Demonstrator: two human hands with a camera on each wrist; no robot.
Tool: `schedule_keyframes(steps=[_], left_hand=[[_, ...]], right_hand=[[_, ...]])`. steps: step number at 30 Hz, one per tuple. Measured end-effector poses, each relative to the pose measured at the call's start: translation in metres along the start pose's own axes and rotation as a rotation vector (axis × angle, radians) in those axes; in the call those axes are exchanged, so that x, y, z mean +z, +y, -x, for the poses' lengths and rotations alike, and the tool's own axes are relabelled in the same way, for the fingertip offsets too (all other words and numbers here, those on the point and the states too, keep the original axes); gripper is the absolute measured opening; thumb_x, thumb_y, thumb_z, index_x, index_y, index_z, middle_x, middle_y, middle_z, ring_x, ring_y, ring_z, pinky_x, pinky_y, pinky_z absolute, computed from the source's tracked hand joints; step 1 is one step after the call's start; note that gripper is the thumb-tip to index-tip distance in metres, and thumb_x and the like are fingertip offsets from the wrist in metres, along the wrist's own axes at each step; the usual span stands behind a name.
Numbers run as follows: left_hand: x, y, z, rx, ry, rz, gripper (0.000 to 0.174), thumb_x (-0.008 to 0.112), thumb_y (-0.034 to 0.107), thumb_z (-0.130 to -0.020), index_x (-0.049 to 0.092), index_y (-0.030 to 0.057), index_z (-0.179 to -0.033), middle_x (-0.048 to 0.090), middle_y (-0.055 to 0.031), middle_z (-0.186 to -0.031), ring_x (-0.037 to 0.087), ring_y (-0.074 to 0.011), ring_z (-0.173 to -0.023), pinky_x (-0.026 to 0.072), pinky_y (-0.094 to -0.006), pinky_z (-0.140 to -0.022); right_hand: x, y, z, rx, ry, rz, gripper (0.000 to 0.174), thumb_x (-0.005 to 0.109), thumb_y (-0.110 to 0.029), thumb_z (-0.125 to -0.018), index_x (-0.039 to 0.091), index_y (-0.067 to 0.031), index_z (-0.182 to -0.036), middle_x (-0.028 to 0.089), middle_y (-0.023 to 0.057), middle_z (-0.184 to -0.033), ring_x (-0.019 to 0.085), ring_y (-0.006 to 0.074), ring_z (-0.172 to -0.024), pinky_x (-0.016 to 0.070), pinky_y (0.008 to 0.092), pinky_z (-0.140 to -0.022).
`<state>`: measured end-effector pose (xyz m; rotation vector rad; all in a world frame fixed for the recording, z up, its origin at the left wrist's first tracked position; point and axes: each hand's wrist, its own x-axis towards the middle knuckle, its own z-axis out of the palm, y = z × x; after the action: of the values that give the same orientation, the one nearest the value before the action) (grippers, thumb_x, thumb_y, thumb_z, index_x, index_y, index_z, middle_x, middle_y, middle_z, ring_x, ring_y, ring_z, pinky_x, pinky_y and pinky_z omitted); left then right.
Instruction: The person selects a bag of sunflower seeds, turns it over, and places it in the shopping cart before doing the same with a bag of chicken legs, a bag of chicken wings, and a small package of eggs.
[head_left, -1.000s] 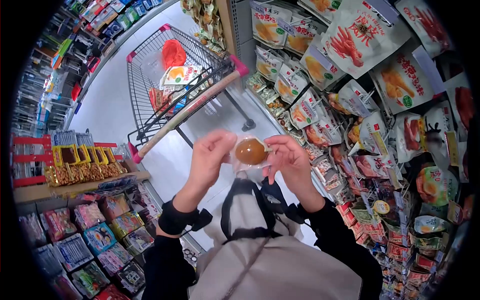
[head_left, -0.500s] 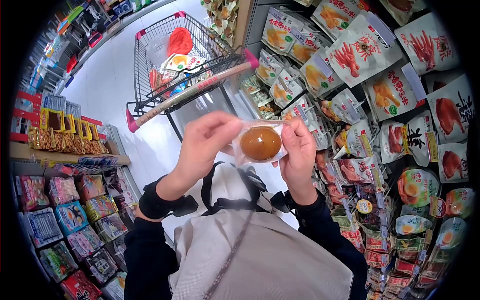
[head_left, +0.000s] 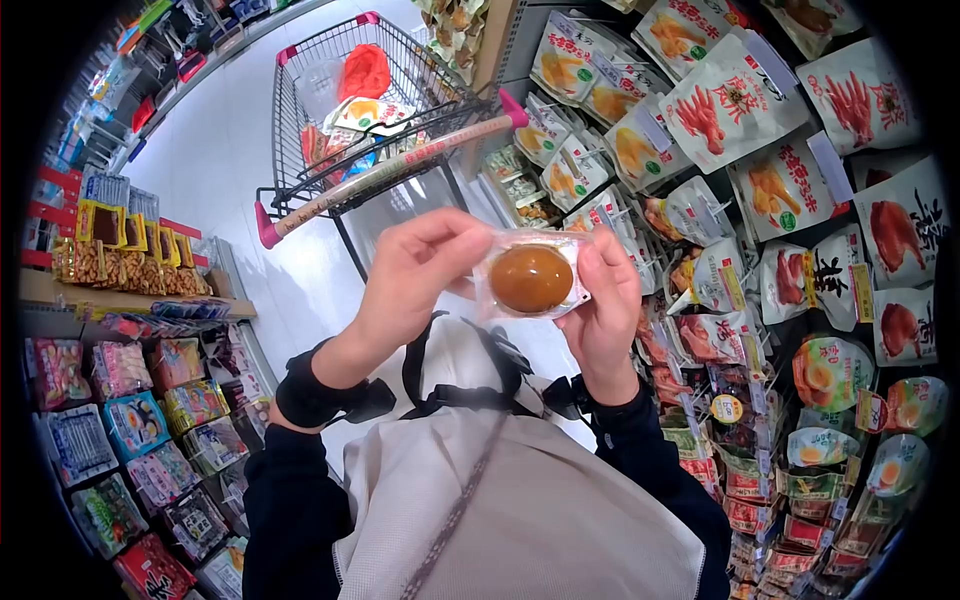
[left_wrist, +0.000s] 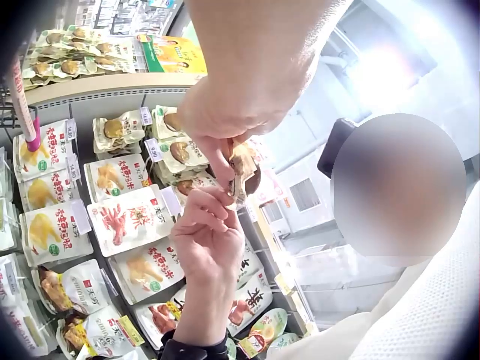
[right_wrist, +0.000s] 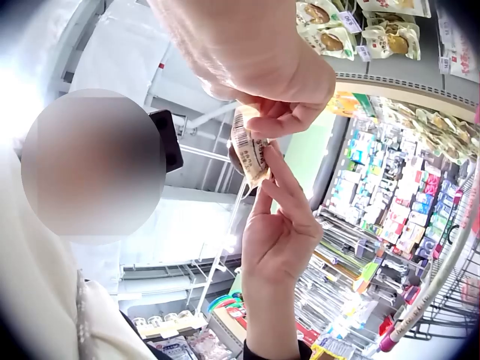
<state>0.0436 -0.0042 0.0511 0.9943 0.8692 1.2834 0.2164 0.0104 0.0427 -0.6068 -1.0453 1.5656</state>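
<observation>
A small clear packet with a brown braised egg (head_left: pixel 531 277) is held up in front of me by both hands. My left hand (head_left: pixel 425 270) pinches its left edge with thumb and fingertips. My right hand (head_left: pixel 603 300) grips its right side, fingers curled behind it. In the left wrist view the packet (left_wrist: pixel 244 169) shows edge-on between the two hands. The right wrist view shows the packet's back label (right_wrist: pixel 251 154) pinched between my right hand (right_wrist: pixel 262 67) above and my left hand (right_wrist: pixel 281 225) below.
A shopping cart (head_left: pixel 350 120) with a pink-tipped handle and several packets inside stands ahead on the white floor. Hanging snack bags (head_left: pixel 740 110) fill the rack on the right. Shelves of boxed goods (head_left: pixel 130 390) line the left.
Both hands have raised the egg packet closer to me and turned it flat to face me. My view has shifted slightly, so the cart sits higher in the frame.
</observation>
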Motion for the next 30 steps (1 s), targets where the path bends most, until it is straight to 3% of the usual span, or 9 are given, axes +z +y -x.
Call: schedule_keyframes(steps=[8,11,14,17,18,19,26,29,30], left_hand=[[0.0,-0.001,-0.002,-0.011,-0.02,0.025,0.024,0.047,0.022,-0.089,0.057,-0.0001,-0.086,0.055,-0.0006,-0.07,0.053,-0.0035,-0.061,0.0445,-0.0164,-0.051],[-0.006,-0.004,-0.005,-0.048,-0.082,0.053,0.018,0.051,0.016,-0.087,0.059,0.0003,-0.092,0.059,-0.0018,-0.083,0.056,-0.0066,-0.074,0.0487,-0.0205,-0.06],[0.003,-0.003,-0.006,0.093,-0.053,-0.096,0.013,0.052,0.007,-0.085,0.059,-0.001,-0.092,0.061,-0.0034,-0.087,0.056,-0.0069,-0.075,0.0483,-0.0212,-0.063],[-0.001,-0.007,-0.013,0.507,-0.05,-0.346,0.018,0.055,-0.006,-0.076,0.06,-0.0005,-0.092,0.063,-0.0077,-0.09,0.06,-0.014,-0.08,0.0482,-0.0228,-0.068],[-0.004,-0.009,-0.015,0.662,-0.072,-0.43,0.02,0.055,-0.007,-0.074,0.06,0.0,-0.092,0.063,-0.0086,-0.09,0.061,-0.0158,-0.081,0.0482,-0.0232,-0.069],[-0.004,-0.008,-0.016,0.793,-0.073,-0.521,0.026,0.056,-0.012,-0.068,0.06,0.0008,-0.09,0.063,-0.0109,-0.089,0.062,-0.0204,-0.081,0.0492,-0.0238,-0.067],[0.0,-0.016,-0.015,0.811,-0.062,-0.407,0.026,0.053,-0.016,-0.066,0.061,-0.0003,-0.085,0.064,-0.0112,-0.088,0.064,-0.0209,-0.078,0.0513,-0.0247,-0.06],[-0.006,-0.015,-0.014,0.821,-0.197,-0.485,0.023,0.049,-0.017,-0.072,0.053,-0.0043,-0.092,0.06,-0.0195,-0.092,0.061,-0.0271,-0.087,0.0509,-0.0321,-0.075],[-0.003,-0.017,-0.013,0.763,-0.132,-0.385,0.023,0.049,-0.016,-0.074,0.049,-0.0037,-0.094,0.06,-0.0198,-0.093,0.061,-0.0266,-0.087,0.0509,-0.0319,-0.074]], right_hand=[[-0.002,0.004,-0.001,-0.039,0.04,0.019,0.018,0.044,-0.019,-0.088,0.045,-0.0045,-0.077,0.059,0.015,-0.086,0.049,0.0075,-0.051,0.0364,0.017,-0.039],[-0.004,0.001,-0.001,-0.04,0.004,-0.009,0.017,0.044,-0.017,-0.088,0.046,-0.0039,-0.078,0.059,0.0134,-0.084,0.051,0.008,-0.056,0.0389,0.0185,-0.043],[-0.006,0.004,0.0,-0.293,0.081,0.299,0.011,0.047,-0.012,-0.086,0.048,-0.0032,-0.08,0.058,0.0114,-0.079,0.053,0.0121,-0.059,0.0409,0.0225,-0.047],[-0.019,0.0,-0.005,-1.083,-0.114,1.057,0.006,0.056,-0.003,-0.075,0.052,-0.003,-0.079,0.056,0.0082,-0.081,0.054,0.0137,-0.059,0.0397,0.0195,-0.047],[-0.018,-0.006,0.002,-1.17,-0.148,1.191,0.012,0.059,-0.001,-0.068,0.056,-0.0041,-0.08,0.055,0.0074,-0.083,0.055,0.017,-0.062,0.0433,0.0203,-0.05],[-0.014,-0.012,0.007,-1.205,-0.206,1.267,0.014,0.06,-0.001,-0.068,0.056,-0.0048,-0.082,0.055,0.0066,-0.084,0.055,0.0165,-0.064,0.0445,0.0212,-0.051],[-0.017,-0.019,0.017,-1.345,-0.361,1.508,0.021,0.061,-0.004,-0.069,0.054,-0.0068,-0.088,0.055,0.0045,-0.084,0.054,0.0156,-0.071,0.0465,0.0222,-0.053],[-0.017,-0.02,0.017,-1.365,-0.375,1.487,0.023,0.063,-0.003,-0.068,0.054,-0.0066,-0.089,0.054,0.0043,-0.083,0.055,0.0174,-0.072,0.0469,0.0241,-0.053],[-0.017,-0.021,0.017,-1.254,-0.34,1.424,0.025,0.063,-0.002,-0.067,0.054,-0.0065,-0.089,0.054,0.0044,-0.083,0.055,0.0183,-0.071,0.047,0.0252,-0.054]])
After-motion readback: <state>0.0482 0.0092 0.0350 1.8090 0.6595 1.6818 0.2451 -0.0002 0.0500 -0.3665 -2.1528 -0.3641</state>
